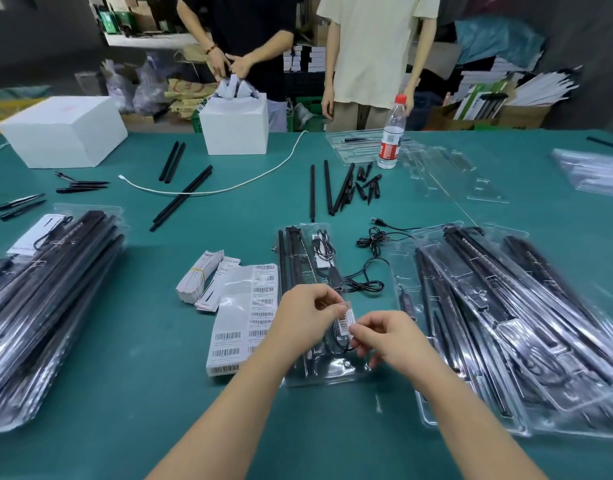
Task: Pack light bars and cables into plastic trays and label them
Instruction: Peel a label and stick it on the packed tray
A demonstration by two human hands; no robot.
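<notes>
A clear plastic tray (300, 370) holding black light bars and a coiled cable lies on the green table right in front of me. Above its near half, my left hand (307, 315) and my right hand (384, 336) both pinch a small white barcode label (346, 322) between their fingertips. A sheet of barcode labels (234, 327) lies just left of the tray. A loose black USB cable (374, 252) sprawls to the tray's right.
Stacks of packed trays sit at the left (45, 299) and right (513, 320). Loose black bars (327, 188), a white cable (263, 174), a water bottle (391, 133), two white boxes (62, 131) and empty trays (450, 171) lie farther back. Two people stand across the table.
</notes>
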